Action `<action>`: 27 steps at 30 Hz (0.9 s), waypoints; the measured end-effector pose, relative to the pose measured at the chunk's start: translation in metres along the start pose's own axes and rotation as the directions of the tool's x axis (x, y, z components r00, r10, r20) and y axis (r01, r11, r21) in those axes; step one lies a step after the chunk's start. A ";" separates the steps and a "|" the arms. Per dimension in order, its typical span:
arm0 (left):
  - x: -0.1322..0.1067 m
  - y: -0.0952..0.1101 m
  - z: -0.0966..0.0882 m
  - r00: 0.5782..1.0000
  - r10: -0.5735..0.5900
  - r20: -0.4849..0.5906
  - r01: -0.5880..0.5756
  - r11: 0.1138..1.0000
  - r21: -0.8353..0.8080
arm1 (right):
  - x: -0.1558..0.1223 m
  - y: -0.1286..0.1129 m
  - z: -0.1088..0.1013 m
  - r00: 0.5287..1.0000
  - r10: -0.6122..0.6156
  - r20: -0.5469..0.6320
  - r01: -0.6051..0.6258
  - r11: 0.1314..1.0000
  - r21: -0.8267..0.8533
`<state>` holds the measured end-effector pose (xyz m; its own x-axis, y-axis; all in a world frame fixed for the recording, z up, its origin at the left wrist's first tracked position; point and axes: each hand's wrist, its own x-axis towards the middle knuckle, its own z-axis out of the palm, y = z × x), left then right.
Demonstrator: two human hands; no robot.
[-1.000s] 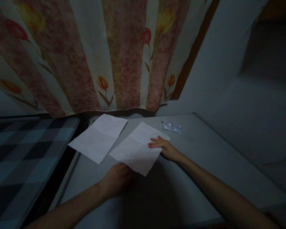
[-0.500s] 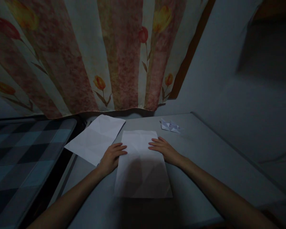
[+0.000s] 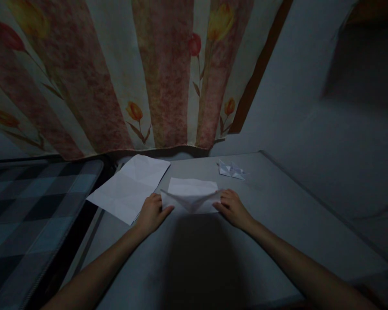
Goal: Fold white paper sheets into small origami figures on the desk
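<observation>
folded sheet [image 3: 191, 194] pinched between left hand [image 3: 151, 213] and right hand [image 3: 234, 209]

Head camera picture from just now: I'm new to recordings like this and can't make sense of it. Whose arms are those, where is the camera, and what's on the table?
There is no machine here. The camera sits on a person's head and looks forward and down, so the two bare arms are that person's own. The left hand and right hand each grip one end of the lifted near edge of a white sheet, which is bent up off the grey table. A second creased sheet lies flat to the left, reaching past the table's edge. A small folded paper piece lies farther back on the right. Behind hangs a flowered curtain, and at left is a checked surface. The light is dim.
</observation>
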<state>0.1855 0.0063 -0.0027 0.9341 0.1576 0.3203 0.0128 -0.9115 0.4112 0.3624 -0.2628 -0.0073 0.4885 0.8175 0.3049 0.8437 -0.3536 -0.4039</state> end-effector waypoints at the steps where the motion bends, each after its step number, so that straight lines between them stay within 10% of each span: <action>1: 0.002 0.004 0.001 1.000 -0.028 -0.005 0.028 0.999 0.035 | 0.001 -0.002 0.001 0.998 0.048 -0.032 -0.048 0.999 0.000; 8: 0.003 0.025 0.008 0.968 -0.197 -0.156 0.235 0.931 0.281 | 0.007 -0.013 0.003 0.940 0.276 -0.202 -0.307 0.942 -0.138; 11: 0.010 0.033 0.006 0.977 -0.073 -0.199 0.137 0.934 0.330 | 0.016 -0.018 0.000 0.945 0.208 -0.254 -0.255 0.952 -0.167; 15: 0.034 0.033 0.012 0.976 0.196 0.092 -0.215 0.929 0.300 | 0.043 -0.026 0.003 0.998 -0.064 -0.016 0.060 0.976 -0.208; 19: 0.054 0.020 0.029 0.915 0.197 0.351 -0.291 0.926 0.239 | 0.066 -0.026 0.015 0.934 -0.182 0.308 0.248 0.950 -0.189; 27: 0.051 0.007 0.036 0.923 0.125 0.363 -0.232 0.935 0.268 | 0.056 -0.009 0.021 0.913 -0.095 0.396 0.201 0.951 -0.236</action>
<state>0.2455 -0.0056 -0.0140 0.9936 -0.1062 0.0376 -0.1090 -0.9907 0.0820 0.3773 -0.2045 -0.0046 0.2780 0.9603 -0.0247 0.9529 -0.2790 -0.1191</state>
